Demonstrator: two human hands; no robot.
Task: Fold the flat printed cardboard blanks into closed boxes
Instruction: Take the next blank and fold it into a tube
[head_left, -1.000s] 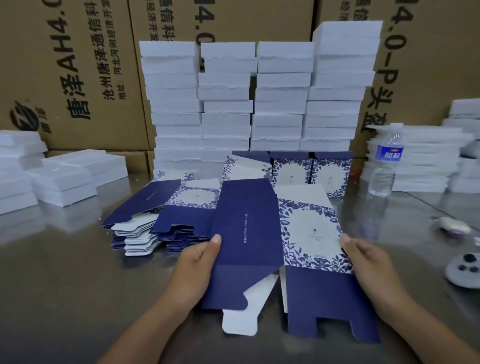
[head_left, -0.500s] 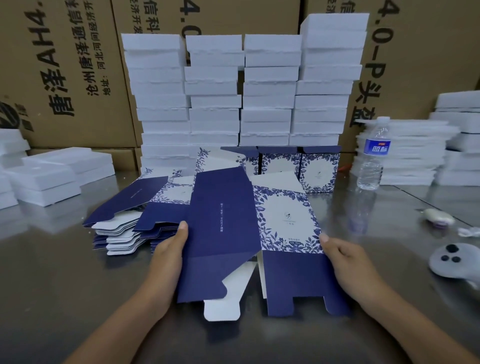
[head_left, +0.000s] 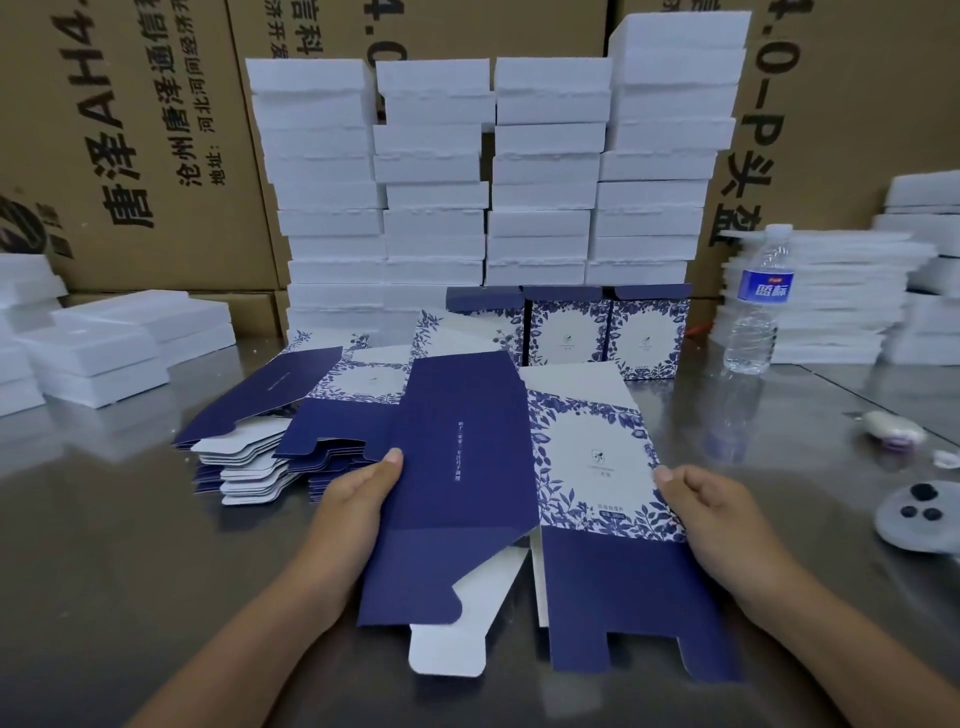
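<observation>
Brown printed cartons (head_left: 156, 130) behind reflective steel table (head_left: 104, 571).

In left hand (head_left: 353, 512), right hand (head_left: 719, 517) — printed blank (head_left: 592, 452)

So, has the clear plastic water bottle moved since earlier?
No. The clear plastic water bottle still stands at the white foam stack's left edge; only the view shifted.

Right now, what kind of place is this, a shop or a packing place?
Most likely a packing workshop or small warehouse. Big brown shipping cartons line the back, white foam-like blocks stand in tall stacks, and a pile of flat printed blanks lies on the metal table.
</observation>
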